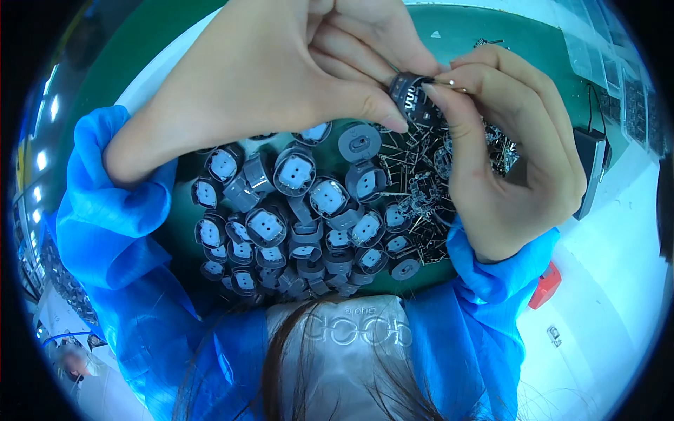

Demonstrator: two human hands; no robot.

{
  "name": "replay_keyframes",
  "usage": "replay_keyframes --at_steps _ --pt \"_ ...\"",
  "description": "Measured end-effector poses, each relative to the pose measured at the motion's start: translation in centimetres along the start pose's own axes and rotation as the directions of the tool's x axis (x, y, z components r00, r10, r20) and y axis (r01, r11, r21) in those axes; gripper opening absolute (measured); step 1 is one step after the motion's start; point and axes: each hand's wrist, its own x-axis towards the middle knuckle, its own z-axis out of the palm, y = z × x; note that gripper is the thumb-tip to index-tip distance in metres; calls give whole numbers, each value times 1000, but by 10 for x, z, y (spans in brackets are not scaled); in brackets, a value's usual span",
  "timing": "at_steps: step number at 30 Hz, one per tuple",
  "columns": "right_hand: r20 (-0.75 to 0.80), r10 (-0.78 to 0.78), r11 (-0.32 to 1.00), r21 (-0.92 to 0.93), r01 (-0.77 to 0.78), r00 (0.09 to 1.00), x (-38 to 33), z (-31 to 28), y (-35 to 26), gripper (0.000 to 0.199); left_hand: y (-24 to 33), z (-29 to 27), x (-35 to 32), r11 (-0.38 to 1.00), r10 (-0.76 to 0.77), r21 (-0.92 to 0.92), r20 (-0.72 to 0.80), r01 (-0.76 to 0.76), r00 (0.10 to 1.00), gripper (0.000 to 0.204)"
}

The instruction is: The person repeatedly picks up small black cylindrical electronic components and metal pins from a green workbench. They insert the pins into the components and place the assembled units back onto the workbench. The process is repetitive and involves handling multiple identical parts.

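Observation:
My left hand (281, 81) holds a dark grey round plastic housing (409, 97) between thumb and fingers, at the far middle of the view. My right hand (516, 144) is closed in a pinch at the housing's right edge. A thin shiny metal pin (453, 83) sticks out between its thumb and forefinger, its inner end hidden by the fingertips. Below my hands lies a heap of similar grey housings (267, 224), several with pale faces turned up. Right of them, partly behind my right hand, is a pile of thin metal pins (421, 179).
The heaps rest on a green work surface (491, 24) with a curved white border. Clear plastic trays (611, 42) stand at the far right, near a black box (592, 168) with a cord. A red object (545, 286) lies beside my right sleeve.

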Motion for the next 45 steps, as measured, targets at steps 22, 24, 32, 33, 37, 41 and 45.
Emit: replay_keyframes --at_steps 22,24,32,33,37,41,45 --pt "-35 81 997 15 -80 996 -4 1 -2 16 -6 11 -1 995 6 96 -75 1 997 34" --pt "-58 52 998 -17 -53 997 -4 1 -1 18 -6 13 2 994 41 107 -65 -33 997 33" --pt "-82 -31 999 -40 27 996 -3 1 -1 21 -1 14 -3 991 95 106 -80 -87 992 30" --pt "-96 -43 996 -76 36 994 -4 2 -3 21 -2 14 -3 986 122 120 -62 -114 991 30" --pt "-169 -106 974 -217 68 980 -4 7 -14 20 2 12 -2 967 189 171 6 -187 982 30" --pt "-132 -142 963 -249 106 981 -2 4 -13 18 3 14 -3 979 132 156 -3 -130 991 29" --pt "-77 -54 997 -66 49 996 -3 2 -3 20 -1 11 -2 982 136 138 -32 -130 990 30"
